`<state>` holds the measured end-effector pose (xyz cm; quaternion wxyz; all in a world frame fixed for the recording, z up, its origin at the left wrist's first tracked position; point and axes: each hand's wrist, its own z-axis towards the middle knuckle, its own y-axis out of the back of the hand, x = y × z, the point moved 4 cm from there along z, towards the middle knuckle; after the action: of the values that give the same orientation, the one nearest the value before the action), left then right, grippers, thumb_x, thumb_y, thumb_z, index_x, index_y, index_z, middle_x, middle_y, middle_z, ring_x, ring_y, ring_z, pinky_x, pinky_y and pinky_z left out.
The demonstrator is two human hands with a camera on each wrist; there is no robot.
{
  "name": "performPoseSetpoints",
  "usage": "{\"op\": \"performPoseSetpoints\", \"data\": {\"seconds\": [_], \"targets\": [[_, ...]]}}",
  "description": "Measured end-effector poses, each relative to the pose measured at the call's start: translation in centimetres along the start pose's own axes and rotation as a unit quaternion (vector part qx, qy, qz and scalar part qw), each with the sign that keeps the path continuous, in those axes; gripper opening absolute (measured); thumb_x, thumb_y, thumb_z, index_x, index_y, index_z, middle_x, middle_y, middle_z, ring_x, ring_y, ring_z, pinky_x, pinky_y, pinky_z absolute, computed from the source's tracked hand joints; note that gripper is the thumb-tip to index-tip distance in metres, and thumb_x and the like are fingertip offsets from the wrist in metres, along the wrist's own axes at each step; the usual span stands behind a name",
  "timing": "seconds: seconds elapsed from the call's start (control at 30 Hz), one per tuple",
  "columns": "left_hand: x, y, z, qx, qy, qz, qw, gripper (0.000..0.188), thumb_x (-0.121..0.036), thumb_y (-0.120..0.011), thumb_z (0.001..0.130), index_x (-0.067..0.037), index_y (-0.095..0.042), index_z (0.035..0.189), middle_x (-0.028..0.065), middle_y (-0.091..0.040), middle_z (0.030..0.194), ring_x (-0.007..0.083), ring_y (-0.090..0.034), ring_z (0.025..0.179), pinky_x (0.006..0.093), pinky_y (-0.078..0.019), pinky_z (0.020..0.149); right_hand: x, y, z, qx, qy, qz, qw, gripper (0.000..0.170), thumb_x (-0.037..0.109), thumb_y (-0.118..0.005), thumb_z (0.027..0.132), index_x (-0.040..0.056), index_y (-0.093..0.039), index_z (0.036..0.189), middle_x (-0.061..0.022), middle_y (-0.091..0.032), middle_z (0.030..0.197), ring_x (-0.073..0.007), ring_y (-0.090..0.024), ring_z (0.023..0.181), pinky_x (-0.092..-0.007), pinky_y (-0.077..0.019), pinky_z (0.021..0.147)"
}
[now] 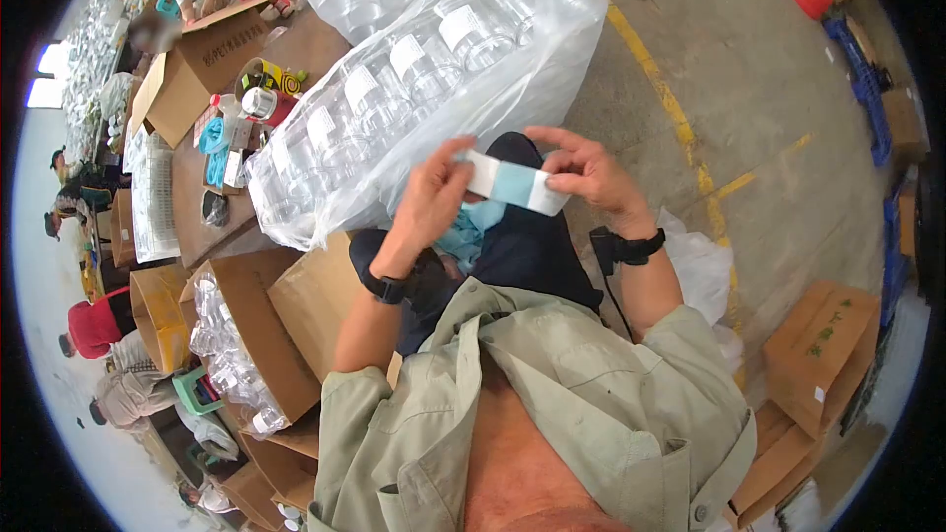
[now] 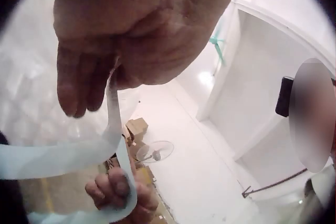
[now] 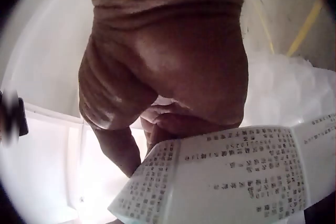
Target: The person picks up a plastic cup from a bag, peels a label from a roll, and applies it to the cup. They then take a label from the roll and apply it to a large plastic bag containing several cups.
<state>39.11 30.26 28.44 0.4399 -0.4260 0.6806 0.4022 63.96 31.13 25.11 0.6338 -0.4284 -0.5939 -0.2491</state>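
Between both hands, over the person's lap, is a white and pale-blue printed label strip [image 1: 514, 185]. The left hand [image 1: 432, 197] pinches its left end between thumb and fingers. At the other end the right hand [image 1: 599, 179] holds it by thumb and fingertips. Rows of small printed characters cover the strip [image 3: 236, 174] in the right wrist view, just below the right hand [image 3: 168, 66]. In the left wrist view the strip [image 2: 58, 160] bends in a loop below the left hand [image 2: 131, 29]. Crumpled light-blue material [image 1: 463, 236] lies on the lap beneath.
A large clear plastic bag [image 1: 542, 89] of labelled bottles lies in front of the hands. To the left, an open carton [image 1: 296, 355] holds clear bottles, and a brown table [image 1: 202, 232] bears boxes. More cartons [image 1: 823, 355] stand at the right. Other people sit farther off.
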Motion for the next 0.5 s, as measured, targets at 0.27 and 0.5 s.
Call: {"op": "performPoseSetpoints", "data": {"seconds": [0.27, 0.5], "targets": [[-10.7, 2.9, 8.0, -0.164, -0.319, 0.176, 0.917, 0.045, -0.001, -0.051, 0.098, -0.001, -0.05, 0.143, 0.019, -0.072, 0.121, 0.0281, -0.07, 0.104, 0.0391, -0.0544, 0.092, 0.4, 4.1, -2.4, -0.09, 0.065, 0.045, 0.993, 0.071, 0.002, -0.067, 0.086, 0.0008, -0.047, 0.154, -0.0006, -0.073, 0.09, -0.0077, -0.063, 0.081, -0.0255, -0.0495, 0.08], [-12.5, 2.2, 16.7, -0.204, -0.383, 0.348, 0.831, 0.055, 0.005, -0.051, 0.086, 0.001, -0.048, 0.141, 0.0234, -0.07, 0.126, 0.0416, -0.068, 0.114, 0.05, -0.0544, 0.094, -0.4, 4.2, -3.7, -0.086, 0.053, 0.082, 0.991, 0.071, 0.002, -0.068, 0.089, 0.0048, -0.045, 0.157, 0.0001, -0.073, 0.093, -0.0085, -0.065, 0.085, -0.0261, -0.0508, 0.084]]}}
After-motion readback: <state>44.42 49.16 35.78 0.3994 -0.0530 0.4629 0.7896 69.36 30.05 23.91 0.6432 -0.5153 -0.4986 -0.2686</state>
